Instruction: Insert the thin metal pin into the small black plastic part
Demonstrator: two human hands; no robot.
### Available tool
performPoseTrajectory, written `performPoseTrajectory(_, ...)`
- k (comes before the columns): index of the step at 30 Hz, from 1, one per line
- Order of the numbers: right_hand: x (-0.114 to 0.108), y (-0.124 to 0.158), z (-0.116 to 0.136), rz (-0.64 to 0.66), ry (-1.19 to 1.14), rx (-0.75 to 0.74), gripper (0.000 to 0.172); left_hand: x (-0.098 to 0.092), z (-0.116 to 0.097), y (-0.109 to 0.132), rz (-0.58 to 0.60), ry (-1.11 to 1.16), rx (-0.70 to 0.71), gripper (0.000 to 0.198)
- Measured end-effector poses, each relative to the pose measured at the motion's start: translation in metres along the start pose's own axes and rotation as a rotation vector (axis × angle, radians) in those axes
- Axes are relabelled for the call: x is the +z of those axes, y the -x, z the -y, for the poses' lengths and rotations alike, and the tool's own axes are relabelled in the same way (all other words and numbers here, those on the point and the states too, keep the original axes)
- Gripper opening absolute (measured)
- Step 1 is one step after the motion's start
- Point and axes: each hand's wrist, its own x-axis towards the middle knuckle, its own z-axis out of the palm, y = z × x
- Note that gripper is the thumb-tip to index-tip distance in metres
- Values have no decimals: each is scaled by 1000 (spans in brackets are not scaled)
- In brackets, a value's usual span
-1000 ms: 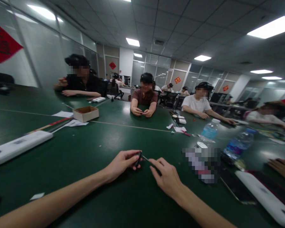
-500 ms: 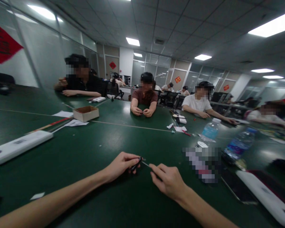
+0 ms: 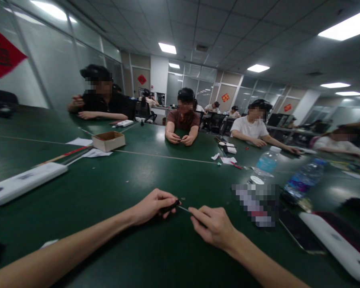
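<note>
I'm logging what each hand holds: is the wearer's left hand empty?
No, the left hand grips a small black object whose tip shows past the fingers.

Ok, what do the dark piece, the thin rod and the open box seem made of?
Dark piece: perhaps plastic, by its black look; finish unclear, as the left hand covers part. Thin rod: probably metal, smooth, by its pale grey sheen. Open box: likely cardboard, matte, with thin pale walls and brown inside.
</note>
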Motion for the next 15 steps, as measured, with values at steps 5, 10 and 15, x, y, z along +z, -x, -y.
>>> performPoseTrajectory(5,0,-6,14,81,-4,-135,28,4,-2,-2,-23,59,-13,37)
performPoseTrajectory(10,4,-11,11,-62,-105,251,26,4,0,-4,-99,172,-5,35)
performPoseTrajectory(15,4,-14,9,-48,-129,365,24,5,3,-6,-129,250,11,36)
